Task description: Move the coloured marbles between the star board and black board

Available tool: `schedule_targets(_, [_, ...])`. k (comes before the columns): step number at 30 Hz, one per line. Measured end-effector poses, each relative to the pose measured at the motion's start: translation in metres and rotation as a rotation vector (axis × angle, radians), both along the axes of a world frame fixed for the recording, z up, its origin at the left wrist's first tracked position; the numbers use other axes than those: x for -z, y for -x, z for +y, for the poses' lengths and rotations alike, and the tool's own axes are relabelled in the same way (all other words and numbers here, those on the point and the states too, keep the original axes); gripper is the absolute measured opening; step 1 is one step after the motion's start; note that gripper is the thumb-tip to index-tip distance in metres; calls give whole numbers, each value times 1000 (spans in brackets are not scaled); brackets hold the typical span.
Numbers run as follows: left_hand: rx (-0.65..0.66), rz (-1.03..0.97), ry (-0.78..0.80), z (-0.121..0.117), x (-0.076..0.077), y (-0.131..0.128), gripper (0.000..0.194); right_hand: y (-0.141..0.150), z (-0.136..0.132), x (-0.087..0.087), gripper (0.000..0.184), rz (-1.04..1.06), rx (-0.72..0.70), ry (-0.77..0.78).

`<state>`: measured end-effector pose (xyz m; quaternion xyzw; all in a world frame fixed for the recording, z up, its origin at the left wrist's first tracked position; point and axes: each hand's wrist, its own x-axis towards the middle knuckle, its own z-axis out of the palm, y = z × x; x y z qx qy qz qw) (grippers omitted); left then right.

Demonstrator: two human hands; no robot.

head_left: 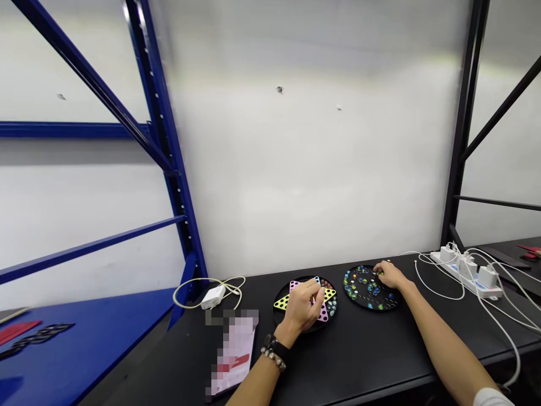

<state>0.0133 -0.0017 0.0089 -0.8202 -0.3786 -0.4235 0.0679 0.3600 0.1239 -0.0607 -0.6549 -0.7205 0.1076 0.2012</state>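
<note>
A white-painted wall (296, 169) across the whole view, between blue steel shelving uprights (158, 129) on the left and a black steel rack post (460, 141) on the right. Below it, a long black workbench (359, 349), with a blue shelf deck (84, 344) lower down at far left. Toward the bench's right end, a white power strip (467, 270) crowded with plugs and tangled white cables; toward its left, a white charger (213, 296) with a looped cord and a pale paper packet (232, 355), pixelated and unreadable. Mid-bench, side by side and just apart, a round Chinese checkers board (327, 323) with a pink-and-yellow star and a second round black board (363, 304), the latter dotted with glass marbles (372, 287) in many colours. Marble board directly under the right hand (391, 275), and to the right of the left hand (301, 307), so nearer the right arm. Left hand over the middle of the star board, fingers pinched together and pointing down; any marble between them hidden, so grasp impossible to confirm. Right hand curled at the marble board's upper edge, fingertips down among the marbles, contents of the grip likewise hidden. Both forearms reaching in from below, the right on a long diagonal from a white sleeve (492, 397), the left wrist carrying a black watch (276, 345) and a beaded bracelet (273, 359).
</note>
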Motion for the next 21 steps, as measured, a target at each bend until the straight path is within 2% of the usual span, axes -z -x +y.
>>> schedule_targets(4, [-2,0,2,0,0,0,40,12,4,3,27,65,-97,0])
schedule_targets(7, [5,-4,11,1,0,0,40,20,3,1,20,122,-120,-11])
schedule_targets(13, [11,-9,13,0,-1,-1,41,19,-2,-7,20,360,-32,-34])
schedule_targets(21, [8,-5,33,0,-2,-1,41,27,-11,-11,23,272,-77,-30])
